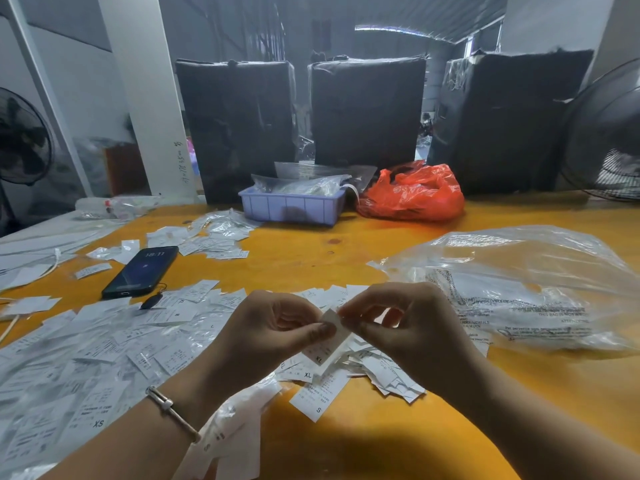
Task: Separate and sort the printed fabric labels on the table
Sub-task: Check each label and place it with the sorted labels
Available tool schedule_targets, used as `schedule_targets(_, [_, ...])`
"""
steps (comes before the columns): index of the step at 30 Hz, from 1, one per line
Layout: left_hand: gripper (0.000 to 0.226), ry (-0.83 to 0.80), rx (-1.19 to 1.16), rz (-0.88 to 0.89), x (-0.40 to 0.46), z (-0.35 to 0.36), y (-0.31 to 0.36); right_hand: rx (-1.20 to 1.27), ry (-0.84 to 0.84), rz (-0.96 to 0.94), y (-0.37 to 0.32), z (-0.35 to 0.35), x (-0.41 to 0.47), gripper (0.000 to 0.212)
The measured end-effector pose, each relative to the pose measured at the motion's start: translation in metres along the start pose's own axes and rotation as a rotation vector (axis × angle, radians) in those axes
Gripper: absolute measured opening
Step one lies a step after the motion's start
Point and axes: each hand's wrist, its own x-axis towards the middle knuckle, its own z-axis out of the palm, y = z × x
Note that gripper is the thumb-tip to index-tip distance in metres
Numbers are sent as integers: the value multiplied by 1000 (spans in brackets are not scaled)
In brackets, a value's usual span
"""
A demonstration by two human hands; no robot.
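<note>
Nearest the camera: left forearm with a thin bracelet (171, 407) at the wrist, crossing over loose labels at the bench (346, 445) edge.

Left hand (270, 332): fingers curled, thumb and forefinger pinching one end of a white fabric label (330, 337) marked XL.

Right hand (408, 327): fingers curled, fingertips pinching the upper end of the same label. Both hands are held just above the bench, near its middle, the label tilted between them.

Directly beneath the hands: a small heap of cut labels (381, 372), some showing XL. One longer label marked S (320, 393) lies just beside the heap, toward the camera.

Left of the hands: a broad spread of labels (104, 344) covers the bench, overlapping; one reads XS. A second, smaller scatter (204, 239) lies farther back.

Dark phone (142, 271) rests face up at the far edge of the broad spread, screen lit, reading 18:11.

Right of the hands: a crumpled clear plastic bag (519, 289) with printed text, lying flat on the bench.

Far side of bench: a lilac plastic tray (291, 207) holding clear packets, with an orange plastic bag (412, 194) touching or just beside it. Behind these stand three black-wrapped bundles (367, 109). A fan (609, 133) shows at the right edge, another (24, 136) at the left.
</note>
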Motion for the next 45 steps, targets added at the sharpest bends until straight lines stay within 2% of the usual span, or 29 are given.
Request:
schedule_targets(5, [16,8,9,-5,0,1,0,34,-127,49,4,3,0,9])
schedule_targets(9, [18,6,21,1,0,0,1,119,-160,87,4,-1,2,18])
schedule_targets(16, [20,12,17,-3,0,0,1,130,-203,150,4,-2,2,8])
schedule_targets(22, [18,-70,2,-50,0,1,2,189,-92,145,4,-1,4,10])
schedule_targets(24, [21,-71,30,-46,0,1,2,185,-97,136,4,-1,4,13])
schedule_targets(27, [30,-14,75,-51,0,0,3,27,-142,119,6,2,3,16])
schedule_targets(33, [22,20,60,-11,0,-1,4,-32,-159,106,4,5,1,21])
schedule_targets(38, [27,22,29,-5,1,0,5,68,-101,113,2,8,1,18])
schedule_targets(45, [16,5,33,-32,0,-3,3,241,-77,128,2,6,0,26])
